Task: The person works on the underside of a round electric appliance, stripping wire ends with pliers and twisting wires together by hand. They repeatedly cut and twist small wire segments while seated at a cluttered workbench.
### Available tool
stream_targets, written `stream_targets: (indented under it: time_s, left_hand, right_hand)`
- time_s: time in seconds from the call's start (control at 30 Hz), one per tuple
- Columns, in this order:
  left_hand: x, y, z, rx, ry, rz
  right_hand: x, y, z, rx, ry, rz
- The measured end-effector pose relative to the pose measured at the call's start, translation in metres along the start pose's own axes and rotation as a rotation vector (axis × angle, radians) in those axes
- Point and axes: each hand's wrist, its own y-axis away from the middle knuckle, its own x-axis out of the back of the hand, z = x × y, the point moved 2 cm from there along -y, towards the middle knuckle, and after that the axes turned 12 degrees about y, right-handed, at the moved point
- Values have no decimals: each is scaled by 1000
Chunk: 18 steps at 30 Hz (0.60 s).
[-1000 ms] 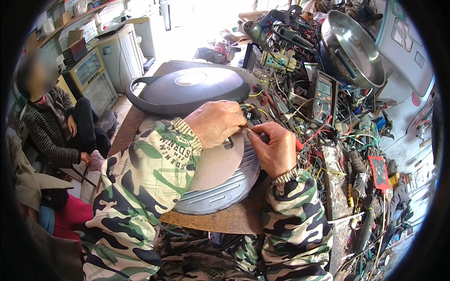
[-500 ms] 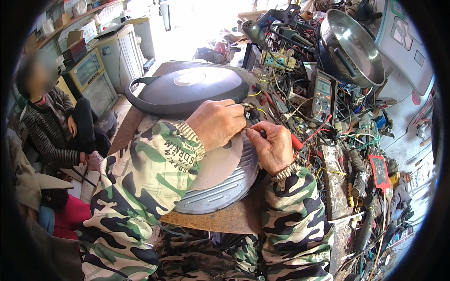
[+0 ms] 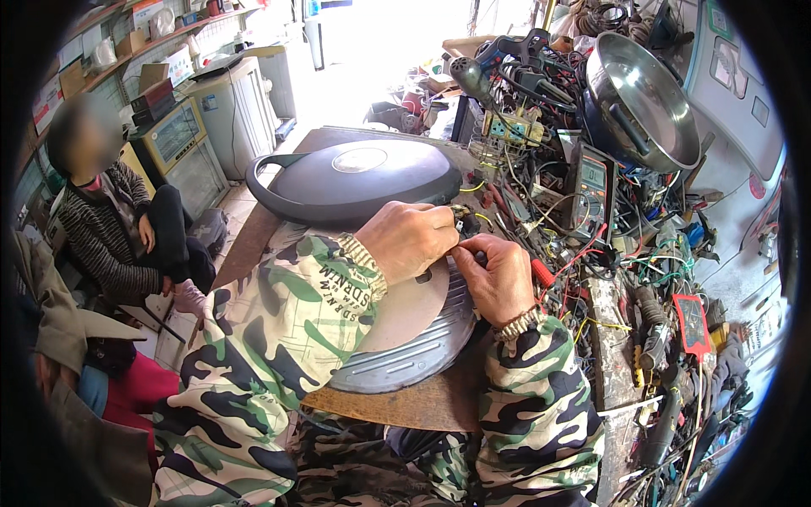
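My left hand [image 3: 408,242] and my right hand [image 3: 500,279] meet fingertip to fingertip, both closed in a pinch. What lies between the fingers is small and mostly hidden. Just beyond them is a dark wire end or connector [image 3: 463,218]. Beneath my hands lies a round, ribbed grey metal plate [image 3: 401,372], seemingly part of an electric griddle. A flat, pale beige disc [image 3: 405,314] with a dark hole covers part of it. Behind my left hand rests a dark domed griddle lid [image 3: 405,173] with a loop handle.
The wooden bench [image 3: 422,407] carries tangled wires and tools along its right side. A multimeter [image 3: 590,190] stands there, near a large steel pan [image 3: 646,101]. A red screwdriver handle [image 3: 542,273] lies by my right hand. One person [image 3: 114,228] sits at the left, another at lower left.
The whole scene has shifted slightly right and down in the view. My hands stay pinched together at the same spot over the griddle, with only small finger movements.
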Motion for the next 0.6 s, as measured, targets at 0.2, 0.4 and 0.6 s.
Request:
stream_targets:
  time_s: [0.2,0.4,0.6]
  left_hand:
    - [0,1,-4,22,20,-80]
    - [6,1,-7,88,102,-140]
    - [0,2,-6,139,129,-144]
  right_hand:
    - [-3,1,-2,88,12,63]
    - [-3,2,-8,183,59,110]
    - [-5,3,0,147,77,114]
